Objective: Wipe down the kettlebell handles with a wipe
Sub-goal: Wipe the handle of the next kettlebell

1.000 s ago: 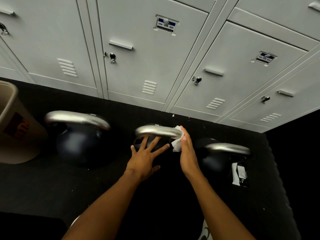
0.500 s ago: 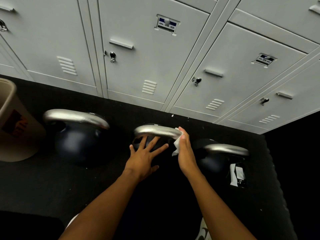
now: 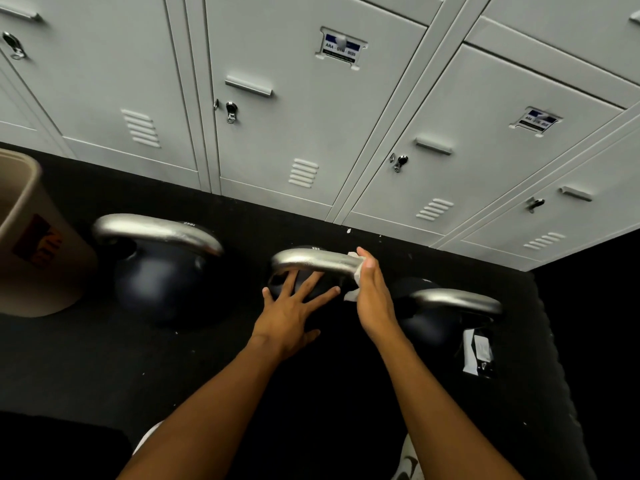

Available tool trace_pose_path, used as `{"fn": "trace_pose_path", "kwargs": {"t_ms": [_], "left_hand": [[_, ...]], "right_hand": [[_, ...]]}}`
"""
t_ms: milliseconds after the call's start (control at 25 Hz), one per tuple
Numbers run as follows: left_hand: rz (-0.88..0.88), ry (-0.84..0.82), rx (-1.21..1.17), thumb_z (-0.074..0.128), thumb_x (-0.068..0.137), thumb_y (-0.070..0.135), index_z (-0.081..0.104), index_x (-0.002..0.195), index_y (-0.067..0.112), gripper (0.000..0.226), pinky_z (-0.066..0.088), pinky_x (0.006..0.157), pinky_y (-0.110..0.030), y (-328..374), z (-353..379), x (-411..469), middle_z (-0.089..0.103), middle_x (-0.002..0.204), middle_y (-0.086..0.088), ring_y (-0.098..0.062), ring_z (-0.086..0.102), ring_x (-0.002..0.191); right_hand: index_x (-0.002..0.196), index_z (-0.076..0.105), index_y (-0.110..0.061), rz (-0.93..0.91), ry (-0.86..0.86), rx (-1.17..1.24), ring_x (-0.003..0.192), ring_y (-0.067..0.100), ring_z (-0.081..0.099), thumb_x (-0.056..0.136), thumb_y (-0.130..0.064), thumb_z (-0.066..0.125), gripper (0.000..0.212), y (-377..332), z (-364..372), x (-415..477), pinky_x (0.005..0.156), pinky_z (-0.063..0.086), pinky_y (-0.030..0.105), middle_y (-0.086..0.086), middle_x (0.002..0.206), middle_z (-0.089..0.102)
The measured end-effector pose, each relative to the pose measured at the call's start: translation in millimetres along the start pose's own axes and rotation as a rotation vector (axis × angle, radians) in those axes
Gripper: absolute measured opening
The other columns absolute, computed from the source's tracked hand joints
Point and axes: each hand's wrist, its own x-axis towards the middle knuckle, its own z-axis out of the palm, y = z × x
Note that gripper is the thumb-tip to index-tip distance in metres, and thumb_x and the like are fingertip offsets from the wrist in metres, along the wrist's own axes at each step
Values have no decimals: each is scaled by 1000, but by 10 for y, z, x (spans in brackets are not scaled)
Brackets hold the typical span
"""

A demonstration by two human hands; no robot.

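Three dark kettlebells with silver handles stand in a row on the black floor. The middle kettlebell's handle (image 3: 311,261) has a white wipe (image 3: 356,276) wrapped round its right end. My right hand (image 3: 372,299) holds the wipe against that end, thumb on top and fingers behind. My left hand (image 3: 291,311) lies flat with spread fingers on the middle kettlebell's dark body, under the handle. The left kettlebell (image 3: 156,268) is larger. The right kettlebell (image 3: 453,303) stands just beyond my right hand.
Grey lockers (image 3: 277,133) line the wall right behind the kettlebells. A beige bin (image 3: 31,244) stands at the left edge, close to the large kettlebell. A white tag (image 3: 478,351) lies by the right kettlebell. A shoe (image 3: 410,462) shows at the bottom.
My right hand with the wipe has slid slightly along the right end of the middle handle. My left hand has stayed on the kettlebell's body.
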Motion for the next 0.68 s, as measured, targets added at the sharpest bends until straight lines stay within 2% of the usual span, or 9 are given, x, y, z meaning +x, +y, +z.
{"fn": "trace_pose_path", "kwargs": {"t_ms": [40, 80, 160, 280, 360, 480, 520, 600, 680], "left_hand": [[0, 0, 2, 57, 93, 52, -20, 142, 62, 92, 10, 108, -76, -9, 5, 8, -40, 151, 17, -31, -36, 140], [-3, -1, 5, 57, 93, 53, -21, 142, 62, 93, 10, 108, -76, -12, 10, 4, -41, 149, 17, -30, -37, 138], [-9, -1, 8, 57, 93, 53, -20, 142, 61, 92, 10, 109, -76, -5, 17, 6, -39, 152, 15, -30, -37, 138], [-14, 13, 8, 57, 94, 51, -15, 146, 58, 89, 11, 111, -76, 26, 20, -13, -30, 160, 11, -32, -32, 144], [-6, 33, 15, 58, 94, 51, -16, 145, 59, 90, 11, 110, -77, 21, 22, -18, -30, 160, 12, -32, -32, 144], [6, 25, 4, 59, 93, 50, -20, 143, 62, 94, 9, 107, -77, -11, 29, 0, -36, 155, 15, -30, -37, 139], [8, 21, -2, 59, 93, 50, -20, 142, 63, 95, 9, 107, -77, -19, 31, 3, -38, 153, 16, -30, -38, 138], [1, 20, -5, 58, 93, 51, -22, 139, 63, 93, 9, 108, -77, -14, 35, -4, -35, 156, 14, -30, -37, 139], [-11, 21, 7, 56, 94, 52, -21, 140, 60, 90, 10, 110, -77, 10, 38, -22, -28, 161, 11, -32, -33, 143]], "right_hand": [[136, 42, -53, 9, -4, -10, 107, 6, 57, 101, -58, 18, 43, -73, 6, 35, 94, 45, 24, -18, 143, 48], [138, 43, -48, -8, -1, -47, 111, 5, 54, 104, -52, 19, 42, -131, 27, 30, 98, 43, 25, -17, 143, 47], [145, 38, -45, -92, 11, -162, 137, 4, 37, 106, -48, 20, 44, -161, 66, -64, 114, 30, 30, -18, 152, 37], [148, 22, -56, -226, 23, -174, 149, 0, 13, 104, -50, 20, 44, 34, 80, -276, 119, 17, 27, -24, 160, 15], [146, 25, -57, -191, 32, -83, 146, -4, 21, 104, -49, 22, 43, 122, 34, -265, 118, 21, 24, -23, 159, 22], [140, 42, -51, -21, 7, -29, 131, 3, 43, 104, -53, 18, 43, -26, -8, -29, 107, 41, 27, -17, 149, 43], [138, 46, -48, -9, 5, -67, 131, 6, 44, 104, -53, 18, 45, -104, 3, 37, 108, 41, 31, -15, 147, 46], [141, 47, -42, -78, 8, -219, 142, 10, 33, 106, -48, 19, 46, -238, 76, 17, 120, 25, 36, -12, 152, 41], [149, 37, -41, -195, 9, -323, 151, 9, 13, 107, -42, 21, 44, -231, 136, -155, 121, 10, 28, -15, 160, 27]]}}
